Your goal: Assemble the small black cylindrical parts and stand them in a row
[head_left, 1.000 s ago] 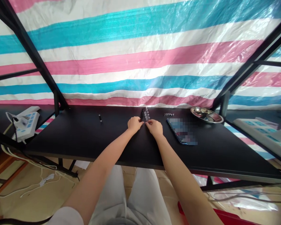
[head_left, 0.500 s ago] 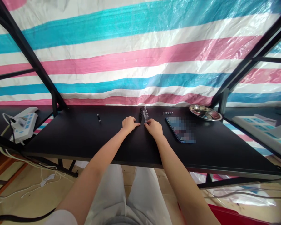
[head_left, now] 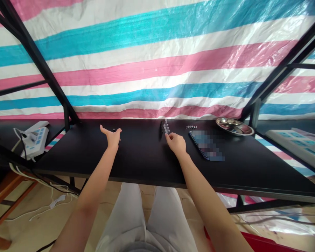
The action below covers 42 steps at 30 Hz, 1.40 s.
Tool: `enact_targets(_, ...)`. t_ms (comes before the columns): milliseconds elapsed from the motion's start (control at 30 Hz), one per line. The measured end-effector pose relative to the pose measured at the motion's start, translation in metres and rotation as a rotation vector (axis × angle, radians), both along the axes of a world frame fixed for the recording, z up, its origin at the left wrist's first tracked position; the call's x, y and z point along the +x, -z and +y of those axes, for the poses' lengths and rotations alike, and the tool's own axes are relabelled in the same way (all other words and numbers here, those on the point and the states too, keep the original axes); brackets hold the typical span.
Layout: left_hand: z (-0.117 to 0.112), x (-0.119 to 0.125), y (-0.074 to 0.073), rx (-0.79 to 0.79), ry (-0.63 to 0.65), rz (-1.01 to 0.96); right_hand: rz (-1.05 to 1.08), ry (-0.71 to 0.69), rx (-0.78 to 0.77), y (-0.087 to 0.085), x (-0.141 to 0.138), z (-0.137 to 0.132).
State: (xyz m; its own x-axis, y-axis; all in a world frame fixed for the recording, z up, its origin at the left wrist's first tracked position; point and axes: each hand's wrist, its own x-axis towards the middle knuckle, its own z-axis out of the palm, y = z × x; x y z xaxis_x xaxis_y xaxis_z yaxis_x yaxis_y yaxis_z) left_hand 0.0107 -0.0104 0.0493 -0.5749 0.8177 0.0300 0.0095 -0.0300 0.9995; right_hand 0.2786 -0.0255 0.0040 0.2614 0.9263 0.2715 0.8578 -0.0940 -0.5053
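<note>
My left hand point(head_left: 112, 138) is open over the left part of the black table, thumb and fingers spread. Just beyond its palm shows the dark tip of a small black-and-white stick point(head_left: 113, 130); the rest is hidden behind the hand. My right hand point(head_left: 176, 142) is closed in a pinch at the near end of a clear, knobbly strip point(head_left: 166, 126). Beside that strip, on its left, is a similar black strip point(head_left: 161, 128). What exactly these strips are is too small to tell.
Right of my right hand lies a phone point(head_left: 206, 145) with a blurred screen. Behind it is a small coiled piece point(head_left: 191, 127), and a shiny metal dish point(head_left: 234, 126) sits at the back right. Power strips point(head_left: 38, 141) are at the far left, and a striped sheet point(head_left: 157, 70) hangs behind.
My left hand has left the black strip and moved left to the small stick, its fingers spreading. My right hand stays at the clear strip. The view has shifted slightly left.
</note>
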Motion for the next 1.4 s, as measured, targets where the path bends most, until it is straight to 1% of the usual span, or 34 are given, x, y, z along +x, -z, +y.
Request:
enact_targets(100,0.008,-0.013,0.008,-0.057,0.057,-0.089,0.001,0.008,0.013,0.0,0.0,-0.001)
enact_targets(167,0.013,-0.017,0.013,-0.08,0.112,-0.151,0.004,0.009,0.015,0.0,0.0,-0.002)
enact_targets(233,0.016,-0.019,0.016,-0.087,0.137,-0.196,0.012,0.01,0.013,0.0,0.0,-0.002)
enact_targets(367,0.017,-0.018,0.016,-0.103,0.14,-0.246,0.032,0.026,0.022,0.0,0.0,-0.003)
enact_targets(433,0.012,-0.016,0.013,-0.101,0.162,-0.268,0.044,0.023,0.067,-0.001,-0.001,-0.005)
enact_targets(500,0.004,-0.012,0.007,-0.09,0.193,-0.288,0.069,-0.024,0.138,-0.002,-0.006,-0.009)
enact_targets(600,-0.016,0.0,-0.008,-0.056,0.267,-0.329,0.174,-0.2,0.215,-0.004,-0.023,-0.019)
enact_targets(667,-0.034,0.012,-0.021,-0.023,0.339,-0.37,0.33,-0.37,0.22,-0.007,-0.04,-0.026)
enact_targets(733,-0.054,0.025,-0.034,0.002,0.391,-0.416,0.569,-0.491,0.208,-0.013,-0.061,-0.033)
enact_targets(800,-0.074,0.038,-0.046,0.015,0.435,-0.447,0.789,-0.533,0.158,-0.024,-0.081,-0.043)
enact_targets(900,-0.101,0.051,-0.061,0.057,0.517,-0.473,1.054,-0.614,0.085,-0.045,-0.104,-0.06)
enact_targets(1000,-0.122,0.053,-0.072,0.115,0.579,-0.466,1.218,-0.667,0.113,-0.07,-0.115,-0.079)
enact_targets(1100,-0.137,0.05,-0.079,0.161,0.613,-0.427,1.296,-0.681,0.157,-0.089,-0.115,-0.096)
enact_targets(1200,-0.148,0.043,-0.082,0.186,0.609,-0.303,1.284,-0.699,0.177,-0.1,-0.107,-0.107)
enact_targets(1300,-0.153,0.036,-0.081,0.204,0.569,-0.16,1.216,-0.699,0.181,-0.103,-0.096,-0.113)
enact_targets(1400,-0.153,0.029,-0.077,0.174,0.528,-0.092,1.144,-0.687,0.162,-0.099,-0.082,-0.117)
